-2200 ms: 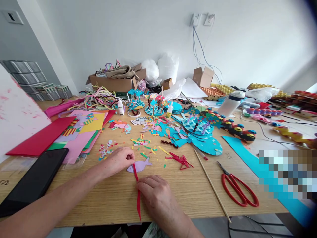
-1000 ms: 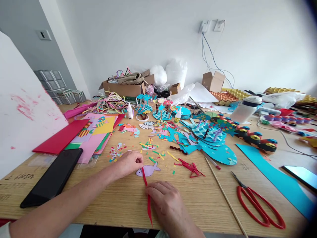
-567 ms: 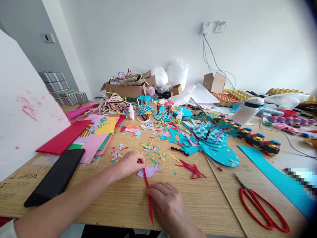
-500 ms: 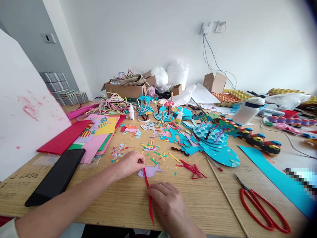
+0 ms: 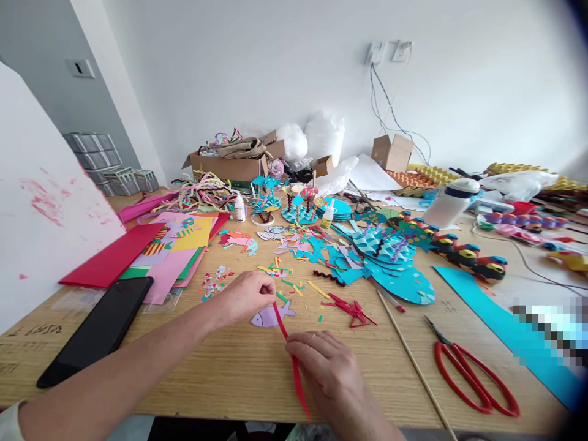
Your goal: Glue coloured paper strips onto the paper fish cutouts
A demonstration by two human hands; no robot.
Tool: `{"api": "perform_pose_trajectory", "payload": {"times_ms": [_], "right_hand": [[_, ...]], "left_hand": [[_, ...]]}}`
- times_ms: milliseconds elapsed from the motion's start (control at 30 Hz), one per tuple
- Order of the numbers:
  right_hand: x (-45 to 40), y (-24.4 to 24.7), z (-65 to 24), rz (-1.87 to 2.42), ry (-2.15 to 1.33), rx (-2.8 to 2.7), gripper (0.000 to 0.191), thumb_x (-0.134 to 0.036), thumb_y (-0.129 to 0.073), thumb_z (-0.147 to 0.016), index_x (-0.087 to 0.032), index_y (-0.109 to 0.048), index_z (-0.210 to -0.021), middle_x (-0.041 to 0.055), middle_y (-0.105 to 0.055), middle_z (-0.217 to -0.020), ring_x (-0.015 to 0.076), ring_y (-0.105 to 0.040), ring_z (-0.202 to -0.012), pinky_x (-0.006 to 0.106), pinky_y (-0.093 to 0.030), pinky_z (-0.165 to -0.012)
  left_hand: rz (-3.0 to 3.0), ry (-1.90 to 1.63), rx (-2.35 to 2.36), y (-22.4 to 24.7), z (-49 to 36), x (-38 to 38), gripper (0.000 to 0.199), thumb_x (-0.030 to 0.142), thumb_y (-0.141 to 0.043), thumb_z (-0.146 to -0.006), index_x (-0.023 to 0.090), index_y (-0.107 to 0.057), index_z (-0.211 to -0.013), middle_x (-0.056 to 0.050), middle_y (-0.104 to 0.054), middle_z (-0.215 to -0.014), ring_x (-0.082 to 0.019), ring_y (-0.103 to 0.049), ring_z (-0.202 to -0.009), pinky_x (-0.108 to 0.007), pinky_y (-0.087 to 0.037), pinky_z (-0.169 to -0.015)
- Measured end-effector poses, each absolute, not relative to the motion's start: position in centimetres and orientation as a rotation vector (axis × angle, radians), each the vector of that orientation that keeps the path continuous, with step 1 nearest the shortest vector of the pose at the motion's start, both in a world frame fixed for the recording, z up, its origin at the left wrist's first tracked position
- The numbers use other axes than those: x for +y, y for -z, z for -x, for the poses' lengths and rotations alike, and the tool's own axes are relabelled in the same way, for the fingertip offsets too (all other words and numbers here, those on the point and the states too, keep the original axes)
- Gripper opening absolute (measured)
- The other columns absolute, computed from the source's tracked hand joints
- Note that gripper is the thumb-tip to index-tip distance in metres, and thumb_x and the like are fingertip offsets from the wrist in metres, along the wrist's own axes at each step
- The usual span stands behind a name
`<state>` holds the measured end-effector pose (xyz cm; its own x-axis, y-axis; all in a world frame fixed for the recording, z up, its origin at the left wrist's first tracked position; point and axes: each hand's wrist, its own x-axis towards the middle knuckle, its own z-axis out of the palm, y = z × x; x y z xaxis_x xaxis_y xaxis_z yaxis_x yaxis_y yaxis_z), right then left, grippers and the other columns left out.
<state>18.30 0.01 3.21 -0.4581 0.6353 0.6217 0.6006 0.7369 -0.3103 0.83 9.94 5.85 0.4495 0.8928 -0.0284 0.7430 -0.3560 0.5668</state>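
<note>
At the far left, a white board with pink smears is standing at the side of the table. A dark phone is lying face up just beside a stack of coloured paper, out from under the hands though the left forearm is passing near it. A red sheet is resting on the stack's left side.

In the middle, the left hand is pinching the upper end of a red strip, its fingers curled in. A purple fish is lying flat on the table below that hand, its eye end pointing left. The strip is crossing over the fish's tail half; whether it is touching the paper, I cannot tell. The right hand is gripping the strip lower down, thumb against fingers, so the span between the hands is running straight, probably for control, while the loose end is trailing toward the table's near edge.

Further right, red scraps are lying in a loose heap within easy reach. A wooden stick is slanting past the near edge, and red-handled scissors are lying with their handles toward the person, likely handy for the right hand.
</note>
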Motion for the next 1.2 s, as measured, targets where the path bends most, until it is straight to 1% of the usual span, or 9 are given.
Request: {"api": "perform_pose_trajectory", "payload": {"times_ms": [233, 367, 467, 567, 733, 833, 933, 1000, 1200], "right_hand": [[-0.1, -4.7, -23.6, 1.104, 0.168, -2.204, 0.026, -0.012, -0.037, -0.085, -0.018, -0.062, -0.087, 0.0067, -0.068, -0.085, 0.0143, -0.063, -0.074, 0.025, -0.049, -0.064], [0.5, -5.1, -26.8, 1.265, 0.304, -2.215, 0.029, -0.014, -0.036, -0.085, -0.020, -0.064, -0.089, 0.0070, -0.068, -0.089, 0.0151, -0.064, -0.078, 0.025, -0.050, -0.067], [1.3, -4.9, -29.1, 1.418, 0.384, -2.208, 0.031, -0.014, -0.035, -0.085, -0.021, -0.065, -0.089, 0.0061, -0.068, -0.091, 0.0155, -0.064, -0.079, 0.025, -0.050, -0.068], [2.3, -4.2, -31.0, 1.583, 0.416, -2.280, 0.034, -0.008, -0.035, -0.082, -0.021, -0.066, -0.090, 0.0053, -0.068, -0.093, 0.0166, -0.064, -0.081, 0.027, -0.050, -0.069], [2.5, -3.9, -32.6, 1.817, 0.441, -2.244, 0.049, 0.001, -0.034, -0.072, -0.019, -0.059, -0.109, 0.0068, -0.062, -0.110, 0.0209, -0.059, -0.096, 0.034, -0.049, -0.077], [2.1, -4.9, -32.3, 1.870, 0.449, -2.119, 0.044, -0.003, -0.034, -0.075, -0.019, -0.061, -0.106, 0.0069, -0.062, -0.109, 0.0223, -0.060, -0.094, 0.037, -0.050, -0.076], [1.7, -5.9, -31.4, 1.789, 0.429, -2.100, 0.035, -0.011, -0.036, -0.081, -0.018, -0.063, -0.101, 0.0072, -0.063, -0.107, 0.0215, -0.060, -0.092, 0.035, -0.050, -0.074], [1.7, -6.1, -30.5, 1.721, 0.413, -2.128, 0.033, -0.013, -0.036, -0.082, -0.018, -0.064, -0.098, 0.0073, -0.064, -0.104, 0.0208, -0.060, -0.092, 0.033, -0.049, -0.074], [2.7, -6.0, -27.5, 1.655, 0.196, -2.120, 0.027, -0.014, -0.042, -0.081, -0.019, -0.065, -0.092, 0.0062, -0.065, -0.101, 0.0188, -0.061, -0.087, 0.029, -0.047, -0.073]], "left_hand": [[-2.235, -0.441, 1.239, -6.9, -6.6, 10.9, 0.010, 0.018, -0.053, -0.068, 0.016, -0.063, -0.066, 0.002, -0.060, -0.062, -0.011, -0.052, -0.059, -0.019, -0.036, -0.052], [-2.294, -0.467, 1.135, -6.7, -9.9, 12.5, 0.014, 0.019, -0.052, -0.073, 0.017, -0.065, -0.077, 0.002, -0.064, -0.072, -0.011, -0.056, -0.066, -0.019, -0.040, -0.058], [-2.372, -0.448, 1.093, -6.4, -11.0, 13.8, 0.019, 0.015, -0.050, -0.074, 0.018, -0.064, -0.086, 0.001, -0.065, -0.082, -0.012, -0.057, -0.074, -0.020, -0.041, -0.065], [-2.481, -0.349, 1.072, -6.1, -10.9, 14.7, 0.022, 0.009, -0.049, -0.071, 0.018, -0.066, -0.081, -0.002, -0.065, -0.084, -0.016, -0.056, -0.080, -0.024, -0.040, -0.070], [-2.606, -0.130, 1.037, -5.6, -10.2, 15.3, 0.020, 0.007, -0.052, -0.066, 0.020, -0.065, -0.074, -0.004, -0.063, -0.085, -0.019, -0.055, -0.081, -0.024, -0.039, -0.068], [-2.646, -0.034, 1.033, -5.6, -10.5, 15.7, 0.021, 0.005, -0.051, -0.063, 0.019, -0.064, -0.072, -0.004, -0.062, -0.079, -0.019, -0.055, -0.076, -0.024, -0.039, -0.062], [-2.667, 0.067, 1.029, -5.7, -10.9, 16.1, 0.020, 0.004, -0.051, -0.059, 0.018, -0.063, -0.064, -0.002, -0.059, -0.064, -0.017, -0.053, -0.064, -0.023, -0.036, -0.055], [-2.675, 0.108, 1.029, -5.7, -11.0, 16.2, 0.018, 0.004, -0.051, -0.058, 0.018, -0.062, -0.061, -0.001, -0.057, -0.059, -0.016, -0.051, -0.059, -0.023, -0.036, -0.053], [-2.703, 0.037, 1.036, -5.5, -10.6, 15.8, 0.019, 0.005, -0.047, -0.062, 0.018, -0.060, -0.067, -0.001, -0.058, -0.068, -0.015, -0.051, -0.066, -0.021, -0.033, -0.053]]}}
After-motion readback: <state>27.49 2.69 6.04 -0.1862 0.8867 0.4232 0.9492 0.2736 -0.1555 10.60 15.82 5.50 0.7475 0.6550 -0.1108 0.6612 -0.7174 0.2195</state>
